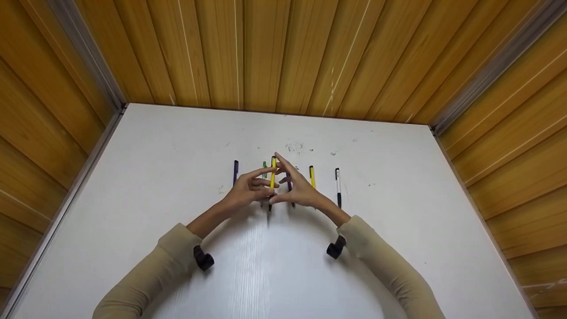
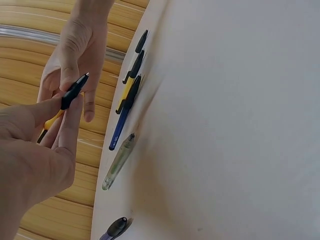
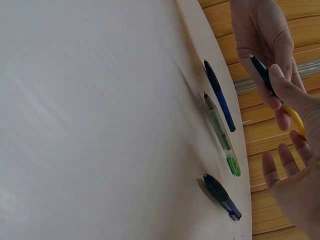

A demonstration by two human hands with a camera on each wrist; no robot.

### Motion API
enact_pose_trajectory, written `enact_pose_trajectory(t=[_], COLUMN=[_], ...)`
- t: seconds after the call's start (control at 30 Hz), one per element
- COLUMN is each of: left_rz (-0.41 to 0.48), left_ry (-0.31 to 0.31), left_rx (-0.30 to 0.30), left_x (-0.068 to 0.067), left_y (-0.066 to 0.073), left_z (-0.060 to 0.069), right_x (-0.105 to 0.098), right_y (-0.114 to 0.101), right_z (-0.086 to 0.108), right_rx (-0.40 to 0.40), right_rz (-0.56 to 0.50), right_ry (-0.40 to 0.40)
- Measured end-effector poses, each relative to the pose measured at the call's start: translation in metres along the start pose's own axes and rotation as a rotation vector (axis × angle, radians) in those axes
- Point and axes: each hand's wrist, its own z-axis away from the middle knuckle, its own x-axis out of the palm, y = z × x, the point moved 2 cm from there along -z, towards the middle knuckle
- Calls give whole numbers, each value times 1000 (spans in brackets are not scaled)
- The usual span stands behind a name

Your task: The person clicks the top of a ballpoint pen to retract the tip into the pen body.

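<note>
Between the two hands, a yellow pen with a black grip is held upright over the table, its dark tip pointing toward the person. My left hand pinches it near the black grip between thumb and fingers. Opposite, my right hand has its fingers spread; its thumb lies against the pen in the right wrist view, and its index fingertip is by the pen's top end. Behind the hands lie a green pen and a dark blue pen, both partly hidden in the head view.
On the white table, a purple-blue pen lies to the left. Another yellow pen and a white pen with black ends lie to the right. Wood-look panels stand around the table's far and side edges.
</note>
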Motion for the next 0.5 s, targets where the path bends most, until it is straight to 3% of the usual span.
enact_pose_trajectory(t=[0.5], left_rz=[3], left_ry=[-3], left_rx=[32], left_x=[1], left_y=[3], left_z=[-3], right_x=[1], right_y=[-2], right_z=[3], right_rx=[-22], right_rz=[29], right_ry=[61])
